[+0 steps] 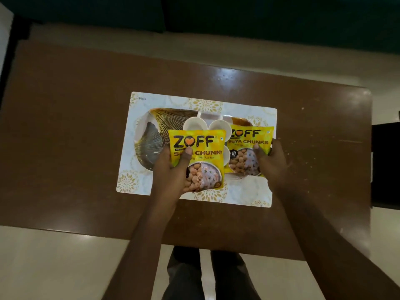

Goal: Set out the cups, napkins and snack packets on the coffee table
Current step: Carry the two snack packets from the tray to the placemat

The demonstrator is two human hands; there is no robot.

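My left hand (171,169) grips a yellow soya chunks packet (200,156) held above the tray. A second yellow packet (249,148) is in my right hand (270,163), thumb on its front. Both packets hover over a white and gold tray (147,135) lying on a white placemat (138,185). Two white cups (193,123) (218,125) stand side by side on the tray behind the packets. Part of a third cup (226,154) shows between the packets. No napkins are visible.
The placemat lies in the middle of a brown wooden coffee table (65,137). A dark sofa (216,16) runs behind the table. A black object (385,163) stands at the right edge. My legs (205,276) are at the table's near edge.
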